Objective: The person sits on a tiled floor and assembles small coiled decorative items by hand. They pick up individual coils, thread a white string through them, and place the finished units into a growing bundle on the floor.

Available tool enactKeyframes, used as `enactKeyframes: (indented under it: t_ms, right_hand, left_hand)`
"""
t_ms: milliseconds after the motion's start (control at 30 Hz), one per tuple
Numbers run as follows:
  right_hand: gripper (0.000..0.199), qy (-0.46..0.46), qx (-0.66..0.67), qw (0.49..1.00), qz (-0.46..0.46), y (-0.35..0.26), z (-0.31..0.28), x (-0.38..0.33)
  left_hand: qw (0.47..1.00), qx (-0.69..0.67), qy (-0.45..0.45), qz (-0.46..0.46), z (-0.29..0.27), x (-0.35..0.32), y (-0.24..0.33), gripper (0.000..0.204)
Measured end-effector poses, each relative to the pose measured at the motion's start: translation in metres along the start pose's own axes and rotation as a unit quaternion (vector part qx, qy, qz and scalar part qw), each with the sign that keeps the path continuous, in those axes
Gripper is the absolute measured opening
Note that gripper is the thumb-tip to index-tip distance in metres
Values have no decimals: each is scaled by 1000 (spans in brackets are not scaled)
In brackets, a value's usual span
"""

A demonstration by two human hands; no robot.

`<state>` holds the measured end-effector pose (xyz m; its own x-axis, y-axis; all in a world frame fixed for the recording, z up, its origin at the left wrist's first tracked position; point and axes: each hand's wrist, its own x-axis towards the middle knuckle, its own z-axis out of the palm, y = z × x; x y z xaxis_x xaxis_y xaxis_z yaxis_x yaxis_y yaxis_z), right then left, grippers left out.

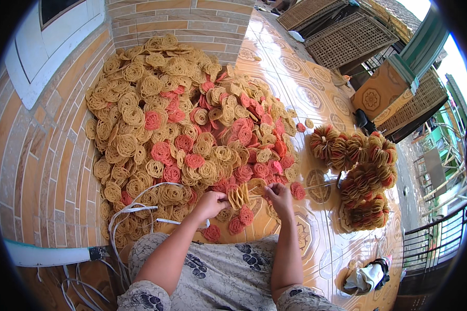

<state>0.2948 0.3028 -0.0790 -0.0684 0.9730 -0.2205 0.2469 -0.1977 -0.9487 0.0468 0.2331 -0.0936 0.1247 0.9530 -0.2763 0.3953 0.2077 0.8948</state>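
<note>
My left hand (pixel 211 205) is closed at the left end of a short row of yellow crackers (pixel 238 197), thin lacy rounds standing on edge side by side. My right hand (pixel 280 199) pinches the edge of another yellow cracker (pixel 256 186), just right of that row. A white plastic strap (pixel 169 222) passes by my left wrist; whether it runs through the crackers is hidden. Right below the row lie a few loose red crackers (pixel 237 225). Beyond both hands rises a large heap of yellow and red crackers (pixel 155 124).
On the tiled floor at right lie bunches of crackers (pixel 366 181) packed in thick strings. A white and black bundle (pixel 367 277) lies nearer me. Loose white straps (pixel 120 228) curl at left. A brick wall (pixel 52 171) borders the heap; woven racks (pixel 347 39) stand far right.
</note>
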Motion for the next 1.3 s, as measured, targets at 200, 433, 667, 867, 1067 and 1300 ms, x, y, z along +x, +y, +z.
enactKeyframes:
  t_ms: [200, 433, 667, 867, 1067, 1300]
  right_hand:
    - [19, -66, -71, 988, -119, -12, 4, -6]
    - [24, -43, 27, 996, -68, -14, 26, -6]
    - [16, -77, 113, 987, -85, -11, 40, -3]
    - [14, -79, 112, 986, -96, -12, 42, -6]
    - [17, -98, 92, 985, -111, -7, 48, -5]
    - [19, -130, -87, 979, -133, -17, 51, -18]
  left_hand:
    - [1000, -7, 5, -11, 0, -1, 1, 31]
    - [998, -25, 54, 23, 4, 3, -2, 28]
    - [993, -107, 51, -4, 4, 12, -7, 39]
    - [994, -58, 66, 65, 2, 6, 4, 57]
    - [998, -11, 59, 26, 0, 3, 8, 54]
    - [965, 6, 211, 154, -1, 6, 12, 62]
